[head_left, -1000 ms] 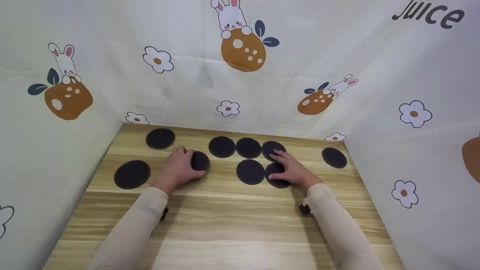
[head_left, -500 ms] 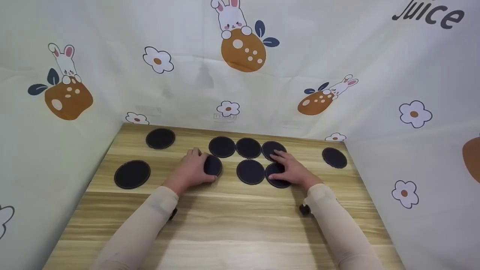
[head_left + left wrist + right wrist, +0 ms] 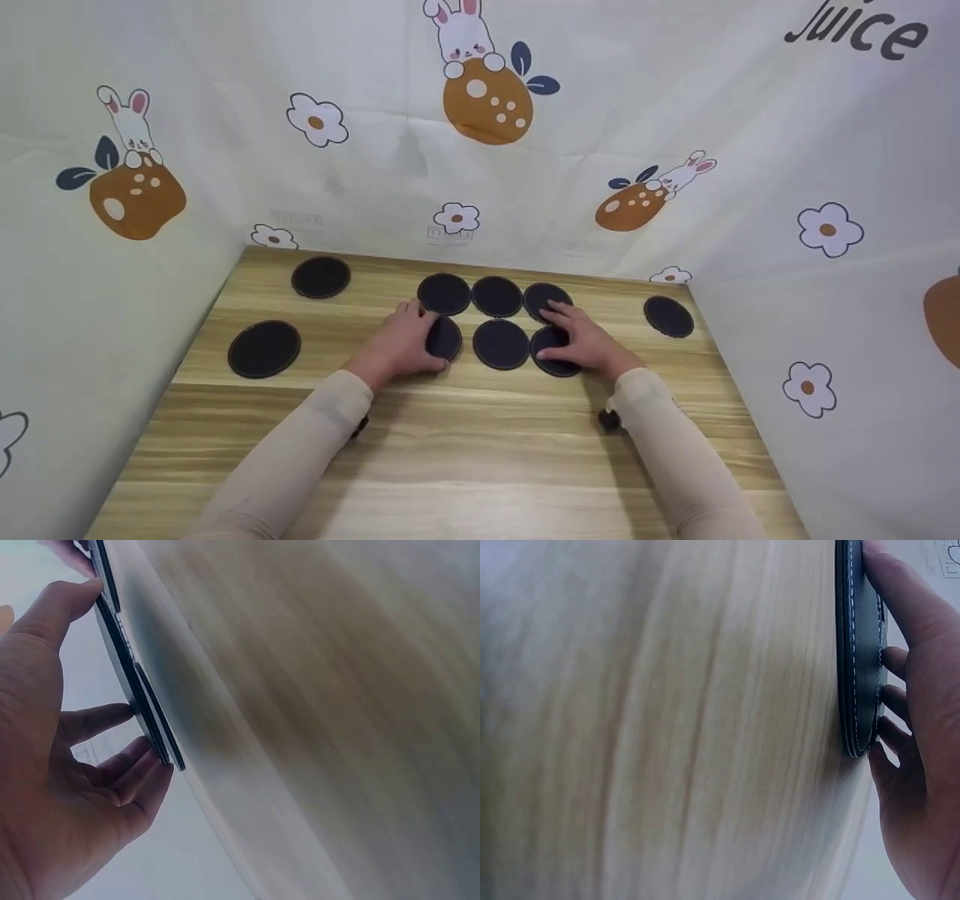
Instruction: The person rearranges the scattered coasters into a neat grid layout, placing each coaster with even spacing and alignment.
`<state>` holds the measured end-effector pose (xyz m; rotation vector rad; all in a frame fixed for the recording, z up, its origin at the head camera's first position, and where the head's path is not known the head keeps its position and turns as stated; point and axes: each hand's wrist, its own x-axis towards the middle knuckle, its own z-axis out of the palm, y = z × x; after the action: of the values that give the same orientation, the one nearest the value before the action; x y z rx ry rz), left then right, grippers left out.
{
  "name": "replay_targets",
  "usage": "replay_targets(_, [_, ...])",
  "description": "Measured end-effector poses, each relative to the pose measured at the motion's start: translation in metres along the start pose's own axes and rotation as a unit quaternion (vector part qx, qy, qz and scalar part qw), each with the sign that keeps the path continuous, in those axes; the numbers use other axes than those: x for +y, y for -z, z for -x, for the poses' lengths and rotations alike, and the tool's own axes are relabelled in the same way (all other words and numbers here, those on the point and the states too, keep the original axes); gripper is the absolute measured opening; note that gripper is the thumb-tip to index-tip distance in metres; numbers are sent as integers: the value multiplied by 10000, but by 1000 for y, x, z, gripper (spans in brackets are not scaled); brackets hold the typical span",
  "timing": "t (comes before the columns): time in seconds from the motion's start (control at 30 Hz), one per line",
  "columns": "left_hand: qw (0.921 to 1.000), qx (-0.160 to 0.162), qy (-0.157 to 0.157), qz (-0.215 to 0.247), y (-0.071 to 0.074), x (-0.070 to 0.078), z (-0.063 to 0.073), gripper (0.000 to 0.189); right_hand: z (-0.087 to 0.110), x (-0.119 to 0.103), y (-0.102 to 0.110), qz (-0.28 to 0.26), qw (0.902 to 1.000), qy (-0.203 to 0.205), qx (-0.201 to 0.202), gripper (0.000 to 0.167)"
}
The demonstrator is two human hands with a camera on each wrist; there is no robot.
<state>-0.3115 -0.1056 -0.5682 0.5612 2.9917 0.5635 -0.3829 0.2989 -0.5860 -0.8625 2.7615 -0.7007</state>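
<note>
My left hand (image 3: 405, 343) grips a round black coaster (image 3: 445, 339) by its edges, thumb at the near side and fingers at the far side. In the left wrist view, this held coaster (image 3: 124, 660) lies at or just above the tabletop. To its right is another coaster (image 3: 501, 344), a narrow gap apart. My right hand (image 3: 589, 343) rests on the front right coaster (image 3: 553, 339), partly hiding it, with fingertips on the back right coaster (image 3: 543, 297). In the right wrist view, the front right coaster (image 3: 864, 645) shows pale stitching round its rim.
Two more coasters, one at back left (image 3: 444, 293) and one at back middle (image 3: 496, 296), complete a touching row. Loose coasters lie at the far left (image 3: 321, 277), near left (image 3: 264, 349) and far right (image 3: 669, 316). Printed cloth (image 3: 375, 180) walls the wooden table (image 3: 480, 450).
My left hand has slid its coaster rightward and slightly nearer, toward the front middle coaster and beneath the back left one. My right hand has stayed in place.
</note>
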Motion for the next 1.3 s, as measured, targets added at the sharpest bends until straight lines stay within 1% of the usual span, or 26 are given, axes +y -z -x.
replay_targets(0.2, [9997, -127, -214, -18, -2, 5, -4, 97, -1, 2, -1, 36, 10000, -18, -16, 95])
replay_targets(0.4, [9985, -209, -477, -170, -3, 6, -9, 95, 0, 0, 1, -53, 10000, 6, -10, 94])
replay_targets(0.5, [9980, -242, -554, -178, -2, 8, -11, 95, 1, 0, 1, -58, 10000, 13, -2, 94])
replay_targets(0.7, [9965, -430, -720, -66, -1, 11, -12, 92, 1, 1, 0, -5, 10000, 23, 5, 94])
replay_targets(0.8, [9961, -466, -747, -59, -1, 12, -13, 92, 0, 3, -1, 18, 10000, -1, -11, 94])
replay_targets(0.93, [9965, -460, -698, -17, 0, 11, -13, 92, 0, 3, -1, 21, 10000, -54, -51, 95])
replay_targets(1.17, [9962, -499, -712, 64, -2, 8, -15, 92, 0, 1, -1, -55, 10000, 53, 47, 93])
replay_targets(1.3, [9961, -521, -706, 66, -3, 6, -15, 91, 0, 0, 0, -111, 9999, 22, 37, 93])
